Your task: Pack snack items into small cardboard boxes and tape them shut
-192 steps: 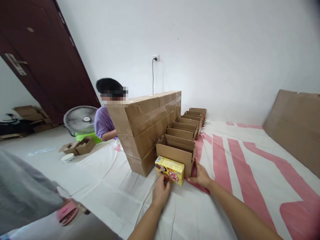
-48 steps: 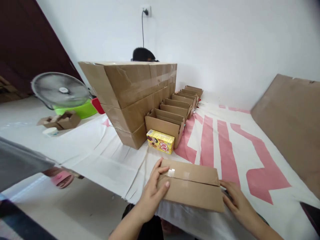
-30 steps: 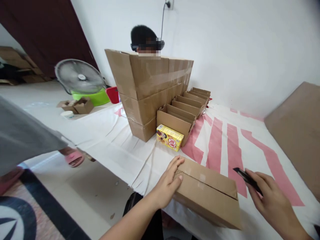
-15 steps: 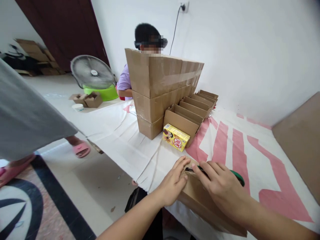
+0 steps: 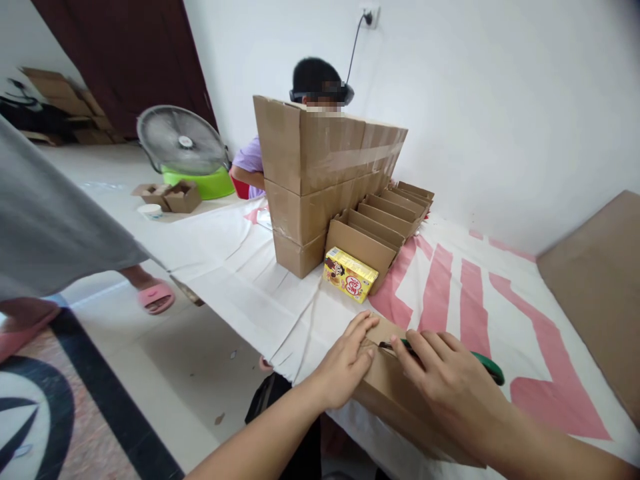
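Observation:
A long closed cardboard box (image 5: 400, 393) lies near me at the table's edge. My left hand (image 5: 347, 367) rests on its far end, fingers stretched out over the cardboard. Closed round a green utility knife (image 5: 490, 368) is my right hand (image 5: 445, 380); the dark blade points left and touches the box top near my left fingertips. My fingers cover the middle of the knife. Just beyond the box, a yellow printed snack box (image 5: 350, 275) leans by a row of open cardboard boxes (image 5: 365, 243).
Taped cartons (image 5: 310, 167) are stacked on the cloth-covered table (image 5: 240, 267). Behind them sits a person in a purple top (image 5: 250, 160). Another person in pink slippers (image 5: 157, 297) stands left. A fan (image 5: 183, 143) is on the floor; a large cardboard panel (image 5: 595, 280) stands right.
The knife's blade tip has moved slightly right along the box top, with my right hand. My left hand stays in place. The seated person's head has shifted right.

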{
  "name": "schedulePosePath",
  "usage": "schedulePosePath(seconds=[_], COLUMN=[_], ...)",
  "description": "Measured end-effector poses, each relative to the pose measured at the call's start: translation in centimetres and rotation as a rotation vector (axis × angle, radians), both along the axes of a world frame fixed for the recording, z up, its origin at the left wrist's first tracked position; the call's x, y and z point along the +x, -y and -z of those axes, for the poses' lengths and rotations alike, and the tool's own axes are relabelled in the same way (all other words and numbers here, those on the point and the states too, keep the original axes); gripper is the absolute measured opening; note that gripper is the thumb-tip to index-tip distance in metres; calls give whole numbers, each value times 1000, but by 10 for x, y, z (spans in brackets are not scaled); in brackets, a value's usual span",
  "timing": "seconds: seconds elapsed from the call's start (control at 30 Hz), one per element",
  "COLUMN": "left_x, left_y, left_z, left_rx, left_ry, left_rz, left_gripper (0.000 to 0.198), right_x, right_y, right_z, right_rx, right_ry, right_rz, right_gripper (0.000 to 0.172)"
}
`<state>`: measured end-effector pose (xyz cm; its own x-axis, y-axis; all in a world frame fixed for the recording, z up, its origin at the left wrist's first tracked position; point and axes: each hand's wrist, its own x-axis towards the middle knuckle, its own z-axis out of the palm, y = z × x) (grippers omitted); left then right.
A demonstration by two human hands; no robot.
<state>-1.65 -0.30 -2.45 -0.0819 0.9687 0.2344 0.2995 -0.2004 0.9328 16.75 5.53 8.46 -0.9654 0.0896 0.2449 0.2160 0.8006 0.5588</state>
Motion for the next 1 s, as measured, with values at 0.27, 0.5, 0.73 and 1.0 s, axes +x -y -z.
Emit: schedulePosePath(seconds=[0.27, 0.5, 0.73, 1.0], left_x=[1, 0, 1, 1], left_y=[0, 0, 0, 0], left_z=[2, -4, -7, -4], left_rx=[-61, -81, -92, -94], left_ry=[-9, -30, -38, -37], left_rz=[27, 40, 41, 41], left_gripper=[53, 54, 55, 55], right_x=[12, 33, 42, 52], right_y=[3, 2, 1, 1], right_z=[0, 2, -1, -5], right_rx=[10, 9, 26, 17], right_ry=[71, 64, 61, 93], right_rz=[16, 23, 28, 38], right_gripper=[33, 37, 33, 34])
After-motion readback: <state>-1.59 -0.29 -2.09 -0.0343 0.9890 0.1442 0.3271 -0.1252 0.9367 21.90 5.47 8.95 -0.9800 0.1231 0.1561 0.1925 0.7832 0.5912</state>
